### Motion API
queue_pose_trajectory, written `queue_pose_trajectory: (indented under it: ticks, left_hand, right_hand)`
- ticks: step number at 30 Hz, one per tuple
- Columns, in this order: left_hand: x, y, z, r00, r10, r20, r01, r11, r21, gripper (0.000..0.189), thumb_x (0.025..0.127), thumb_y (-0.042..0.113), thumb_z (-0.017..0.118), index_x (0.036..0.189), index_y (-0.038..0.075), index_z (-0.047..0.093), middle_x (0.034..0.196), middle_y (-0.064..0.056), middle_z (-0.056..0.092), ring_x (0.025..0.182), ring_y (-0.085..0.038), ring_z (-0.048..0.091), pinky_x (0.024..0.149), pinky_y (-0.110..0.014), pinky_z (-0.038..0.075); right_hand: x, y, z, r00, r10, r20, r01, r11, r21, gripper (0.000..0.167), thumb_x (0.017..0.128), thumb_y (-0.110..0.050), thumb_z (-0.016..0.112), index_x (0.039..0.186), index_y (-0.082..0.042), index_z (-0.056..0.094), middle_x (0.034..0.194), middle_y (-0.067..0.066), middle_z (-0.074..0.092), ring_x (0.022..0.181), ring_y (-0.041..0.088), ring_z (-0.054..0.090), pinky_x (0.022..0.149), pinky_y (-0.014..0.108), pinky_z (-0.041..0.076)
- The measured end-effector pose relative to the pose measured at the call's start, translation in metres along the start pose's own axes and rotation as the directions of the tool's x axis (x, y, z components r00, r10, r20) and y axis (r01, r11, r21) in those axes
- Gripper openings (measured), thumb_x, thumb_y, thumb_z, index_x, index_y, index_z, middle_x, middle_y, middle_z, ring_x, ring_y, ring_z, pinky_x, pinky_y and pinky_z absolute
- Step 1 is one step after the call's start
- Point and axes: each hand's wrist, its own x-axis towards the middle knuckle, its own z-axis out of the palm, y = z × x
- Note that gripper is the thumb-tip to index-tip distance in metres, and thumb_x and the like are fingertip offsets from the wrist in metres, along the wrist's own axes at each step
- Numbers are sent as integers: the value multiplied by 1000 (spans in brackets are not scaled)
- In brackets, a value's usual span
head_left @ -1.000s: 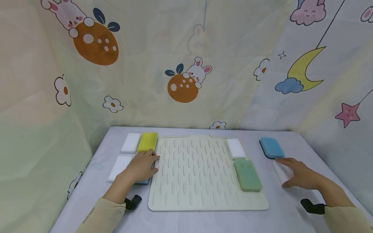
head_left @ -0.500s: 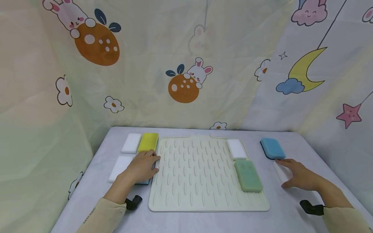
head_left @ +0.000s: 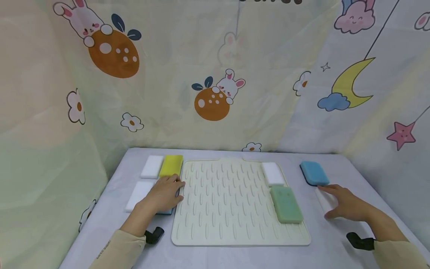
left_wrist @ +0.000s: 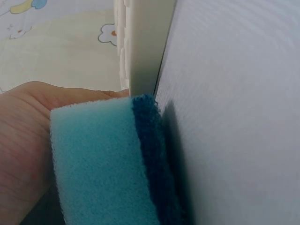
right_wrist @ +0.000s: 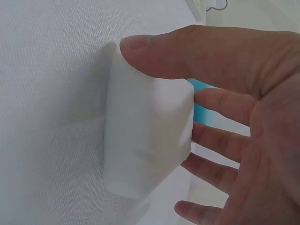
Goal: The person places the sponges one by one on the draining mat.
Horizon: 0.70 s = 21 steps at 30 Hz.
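While the left hand (head_left: 163,194) arched over a blue sponge (left_wrist: 101,159) with a dark scouring layer, the right hand (head_left: 349,203) held a white block (right_wrist: 145,131) between its thumb and spread fingers. The blue sponge sat just beside the left edge of a pale ribbed mat (head_left: 228,201), its dark layer facing the white-covered table (head_left: 215,257); because the left fingertips were hidden in the wrist view, it could not be told whether they pinched it. At right, the thumb lay along one side of the white block, and the longer fingers passed partly out of sight behind it. This block lay to the right of the mat, on the near side of a light-blue sponge (head_left: 314,172). Upon the mat's right portion, a green sponge (head_left: 286,204) lay nearer the person than a white pad (head_left: 273,173). Beyond the left hand, a yellow sponge (head_left: 171,165) and a white rectangle (head_left: 152,166) lay side by side. Behind the table hung a curtain (head_left: 161,93) printed with rabbits, flowers and a crescent moon.
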Motion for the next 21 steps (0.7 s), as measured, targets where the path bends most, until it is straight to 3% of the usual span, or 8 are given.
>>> queue_pose_trajectory:
  ticks: [9, 21]
  left_hand:
    - [0, 1, 0, 1000, -1, -8, 1, 1000, 3, 51, 92, 29, 78, 137, 6, 67, 131, -9, 60, 121, -34, 56, 107, -50, 44]
    - [-1, 3, -2, 1000, 1, -1, -1, 1000, 7, 51, 92, 29, 78, 137, 6, 67, 130, -8, 60, 119, -33, 56, 106, -49, 45]
  right_hand:
    - [0, -5, -1, 1000, 0, -10, 0, 1000, -17, 103, 71, -34, 94, 151, 7, 44, 146, 42, 37, 128, 63, 38, 95, 79, 42]
    - [-1, -19, -7, 995, -78, -58, 78, 997, -15, 98, 70, -29, 94, 150, 5, 47, 145, 40, 42, 127, 61, 41, 94, 76, 44]
